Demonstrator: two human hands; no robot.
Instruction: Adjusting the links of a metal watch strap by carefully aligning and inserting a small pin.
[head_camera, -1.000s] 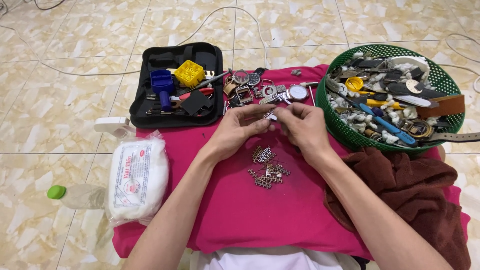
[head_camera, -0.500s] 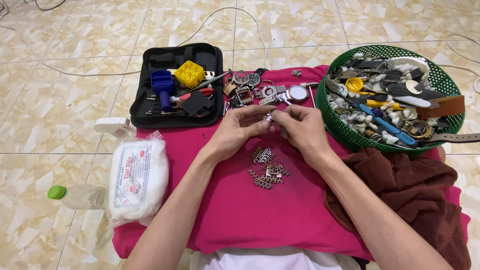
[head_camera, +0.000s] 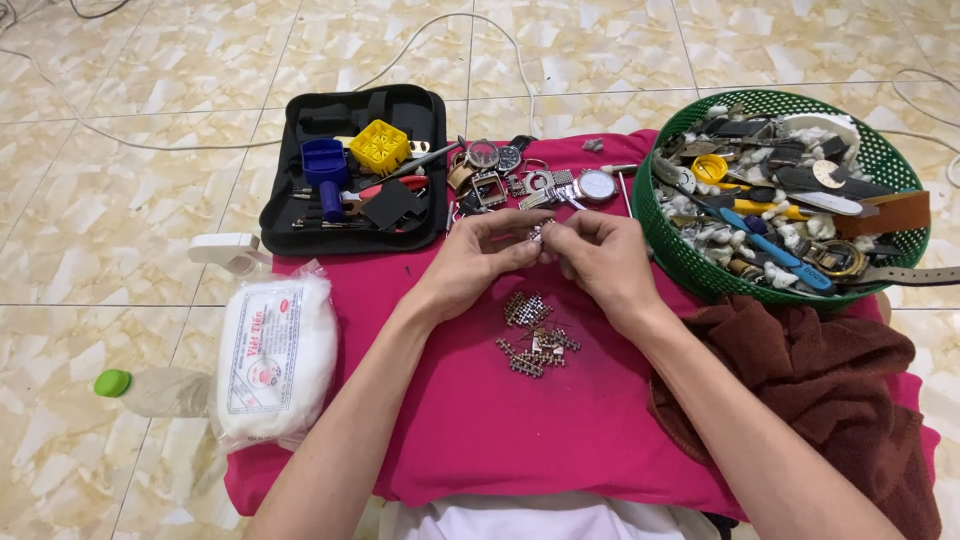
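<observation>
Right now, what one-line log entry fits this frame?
left hand: pinching small metal watch-band piece | right hand: pinching same piece | below hands: pile of loose metal links on pink cloth

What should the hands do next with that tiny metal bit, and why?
Probably lay it on the pile of links just below. Both the left hand and right hand pinch one small metal piece above the pink cloth, where similar links already lie.

A tool case (head_camera: 355, 170) lies left of the watch parts (head_camera: 530, 182); a basket (head_camera: 680, 255) sits right; metal links (head_camera: 533, 335) lie on the cloth (head_camera: 450, 400).
</observation>
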